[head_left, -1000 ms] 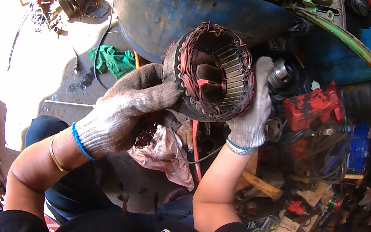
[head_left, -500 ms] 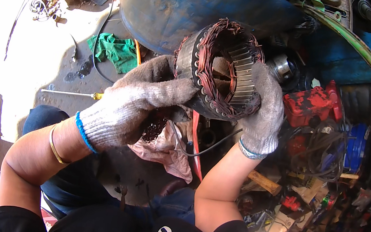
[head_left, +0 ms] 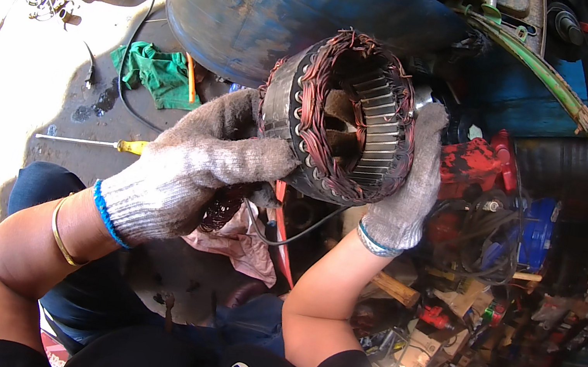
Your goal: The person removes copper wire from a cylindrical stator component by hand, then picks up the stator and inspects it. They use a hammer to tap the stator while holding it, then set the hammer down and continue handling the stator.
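in the head view, holds a ring-shaped stator (head_left: 311, 120) in both gloved hands, raised off the floor (head_left: 77, 165) near the middle of the view, overlapping the lower edge of a large blue drum (head_left: 284, 17). tilts its open end toward the camera and to the right, showing reddish copper windings (head_left: 320, 82) around the rim and a row of pale metal teeth (head_left: 380, 132) inside. with the left hand (head_left: 191, 161), clasps the dark outer wall, thumb laid along the near side, other fingers reaching behind. with the right hand (head_left: 412, 185), presses against the opposite side, fingers pointing up along the rim; cannot tell how far around the back. shows brownish shapes through the opening, hard to make out.

wears a gold bangle (head_left: 59, 233) on the left wrist. just below the left palm, shows a dark reddish tangle of wire (head_left: 221, 210), and beside that a pink cloth (head_left: 244, 245) under a dark cable. to the left, has a yellow-handled screwdriver (head_left: 97, 142) lying on the floor, with a green cloth (head_left: 155, 76) farther up. to the right, shows a scuffed red case (head_left: 470, 163) beyond the right hand and, lower, a wooden handle (head_left: 395, 289) amid cluttered parts.
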Demonstrator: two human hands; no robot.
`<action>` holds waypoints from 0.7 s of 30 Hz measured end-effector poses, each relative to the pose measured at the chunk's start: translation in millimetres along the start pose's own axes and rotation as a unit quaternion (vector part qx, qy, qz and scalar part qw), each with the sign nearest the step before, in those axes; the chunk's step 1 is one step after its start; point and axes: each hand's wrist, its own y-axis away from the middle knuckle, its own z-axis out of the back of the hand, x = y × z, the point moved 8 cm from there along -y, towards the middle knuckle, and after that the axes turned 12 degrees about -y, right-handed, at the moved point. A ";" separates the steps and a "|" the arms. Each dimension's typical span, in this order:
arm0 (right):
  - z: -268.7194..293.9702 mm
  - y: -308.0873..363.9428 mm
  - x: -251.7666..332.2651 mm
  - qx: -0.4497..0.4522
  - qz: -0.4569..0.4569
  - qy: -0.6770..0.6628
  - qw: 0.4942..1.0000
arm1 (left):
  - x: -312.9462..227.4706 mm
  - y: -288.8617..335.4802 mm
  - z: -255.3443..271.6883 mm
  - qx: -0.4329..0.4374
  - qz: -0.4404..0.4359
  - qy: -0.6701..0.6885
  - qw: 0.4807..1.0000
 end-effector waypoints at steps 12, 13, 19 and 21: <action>3.9 10.5 -7.0 -0.036 0.079 0.059 0.994 | -6.1 2.4 -6.7 0.039 0.022 -0.005 0.999; 4.0 11.1 -7.5 -0.038 0.082 0.063 0.994 | -6.2 2.5 -7.6 0.044 0.020 0.008 0.999; 5.4 13.0 -9.2 -0.045 0.099 0.089 0.990 | -5.4 4.2 -7.0 0.038 0.023 0.004 0.999; 3.8 13.6 -6.6 -0.040 0.104 0.106 0.988 | -5.4 4.6 -7.3 0.040 0.019 0.002 0.999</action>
